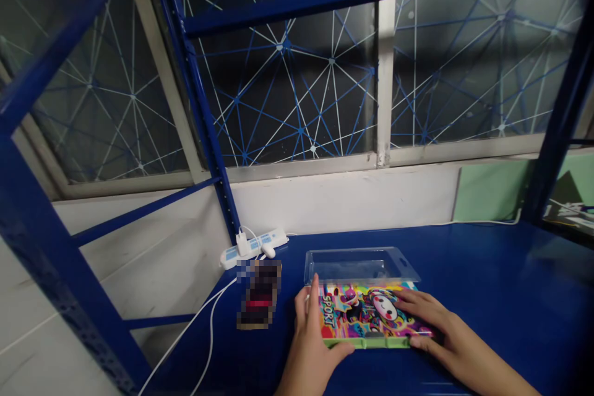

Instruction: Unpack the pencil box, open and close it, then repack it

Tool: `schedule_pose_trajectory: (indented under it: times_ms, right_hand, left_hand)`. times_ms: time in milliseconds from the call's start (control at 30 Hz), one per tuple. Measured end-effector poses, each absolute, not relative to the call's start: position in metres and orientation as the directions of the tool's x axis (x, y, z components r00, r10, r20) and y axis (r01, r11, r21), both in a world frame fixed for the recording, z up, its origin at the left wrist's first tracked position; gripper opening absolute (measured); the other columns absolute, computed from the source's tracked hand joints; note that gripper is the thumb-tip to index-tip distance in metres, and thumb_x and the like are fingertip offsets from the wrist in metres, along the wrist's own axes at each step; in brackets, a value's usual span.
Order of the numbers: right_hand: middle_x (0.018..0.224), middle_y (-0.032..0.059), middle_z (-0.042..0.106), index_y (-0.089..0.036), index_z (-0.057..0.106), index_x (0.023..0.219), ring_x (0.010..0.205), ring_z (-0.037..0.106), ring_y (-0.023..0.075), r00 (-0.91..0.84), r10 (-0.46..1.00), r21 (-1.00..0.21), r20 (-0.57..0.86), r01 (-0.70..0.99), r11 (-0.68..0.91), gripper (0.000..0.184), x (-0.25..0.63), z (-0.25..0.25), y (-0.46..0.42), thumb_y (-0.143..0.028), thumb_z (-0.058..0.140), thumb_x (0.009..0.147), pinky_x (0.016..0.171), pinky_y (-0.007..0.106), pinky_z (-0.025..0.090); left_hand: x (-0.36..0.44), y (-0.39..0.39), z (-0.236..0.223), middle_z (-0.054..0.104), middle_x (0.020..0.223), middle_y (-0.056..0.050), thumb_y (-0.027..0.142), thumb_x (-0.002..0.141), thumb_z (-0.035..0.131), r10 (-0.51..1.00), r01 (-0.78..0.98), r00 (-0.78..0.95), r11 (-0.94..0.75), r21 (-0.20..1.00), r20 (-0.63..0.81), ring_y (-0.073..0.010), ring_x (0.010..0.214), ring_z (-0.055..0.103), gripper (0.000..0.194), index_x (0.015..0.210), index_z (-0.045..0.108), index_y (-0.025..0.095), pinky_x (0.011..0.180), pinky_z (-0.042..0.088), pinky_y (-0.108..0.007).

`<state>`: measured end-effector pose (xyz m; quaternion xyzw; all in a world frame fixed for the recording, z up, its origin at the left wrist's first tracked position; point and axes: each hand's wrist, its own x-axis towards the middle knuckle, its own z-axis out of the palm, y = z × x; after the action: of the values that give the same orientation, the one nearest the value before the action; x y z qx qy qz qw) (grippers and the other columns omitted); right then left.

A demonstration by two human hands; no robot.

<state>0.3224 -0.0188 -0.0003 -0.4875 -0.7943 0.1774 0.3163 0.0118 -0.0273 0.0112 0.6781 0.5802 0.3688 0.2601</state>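
My left hand (313,352) cups one end of a green-edged printed "SPORT" case (371,315), my right hand (439,325) lies half-open across the other, grip unclear, on a blue table (501,297); butted against a clear plastic blister tray (357,266), the case could skid if my fingers slip.

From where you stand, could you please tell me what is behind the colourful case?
A clear plastic tray lies on the blue table right behind the colourful case; the tray's near edge is hidden by the case, so I cannot see where they meet.
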Motion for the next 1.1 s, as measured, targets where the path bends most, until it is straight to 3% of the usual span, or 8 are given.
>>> schedule_pose_trajectory:
  times_ms: [133,400,600,733,933,1100]
  right_hand:
    - [0.129,0.0059,0.069,-0.033,0.068,0.123,0.121,0.063,0.0283,-0.222,0.894,-0.616,0.388,0.660,0.431,0.037,0.319,0.003,-0.020,-0.051,0.053,0.095,0.103,0.042,0.050]
    - [0.112,0.0044,0.076,-0.029,0.065,0.115,0.099,0.072,0.0265,0.075,0.913,-0.702,0.401,0.666,0.254,0.041,0.324,-0.006,-0.016,-0.060,0.049,0.093,0.084,0.031,0.056]
    - [0.092,0.0027,0.078,-0.023,0.071,0.097,0.088,0.071,0.0245,0.122,0.934,-0.731,0.336,0.659,0.176,0.051,0.332,-0.011,-0.008,-0.066,0.043,0.093,0.072,0.023,0.052]
    - [0.084,0.0023,0.076,-0.023,0.072,0.090,0.091,0.071,0.0261,0.125,0.946,-0.743,0.298,0.652,0.148,0.054,0.333,-0.012,-0.005,-0.068,0.041,0.092,0.071,0.022,0.052]
    - [0.075,0.0015,0.074,-0.023,0.068,0.076,0.077,0.069,0.0233,0.145,0.946,-0.740,0.291,0.661,0.126,0.054,0.335,-0.015,-0.003,-0.068,0.042,0.091,0.063,0.022,0.049]
    - [0.076,0.0011,0.073,-0.024,0.069,0.085,0.071,0.067,0.0211,0.169,0.941,-0.751,0.293,0.649,0.118,0.047,0.338,-0.021,0.001,-0.065,0.046,0.090,0.062,0.024,0.049]
  left_hand:
    - [0.012,-0.028,0.011,0.016,0.160,-0.009,0.012,0.055,0.088,0.973,0.576,0.034,-0.206,0.791,0.229,-0.0299,0.146,0.034,0.137,0.158,0.001,0.037,0.119,0.031,-0.039]
    - [0.013,-0.029,0.010,0.016,0.162,-0.012,0.015,0.052,0.091,0.977,0.571,0.012,-0.183,0.801,0.215,-0.0341,0.147,0.032,0.143,0.159,-0.003,0.033,0.118,0.034,-0.041]
    - [0.014,-0.030,0.012,0.018,0.158,-0.010,0.012,0.051,0.090,0.979,0.536,0.014,-0.179,0.825,0.203,-0.0321,0.146,0.034,0.138,0.158,0.005,0.036,0.119,0.032,-0.042]
    - [0.014,-0.028,0.007,0.018,0.158,-0.010,0.011,0.050,0.089,0.973,0.535,0.013,-0.201,0.820,0.230,-0.0328,0.145,0.035,0.139,0.158,0.005,0.035,0.119,0.031,-0.042]
    - [0.014,-0.026,0.000,0.014,0.160,-0.014,0.014,0.048,0.093,0.965,0.559,0.020,-0.228,0.797,0.261,-0.0355,0.145,0.035,0.144,0.159,0.003,0.031,0.119,0.032,-0.043]
    - [0.015,-0.028,0.002,0.013,0.160,-0.013,0.017,0.047,0.094,0.971,0.579,0.049,-0.219,0.785,0.235,-0.0345,0.145,0.034,0.140,0.158,0.009,0.030,0.119,0.032,-0.041]
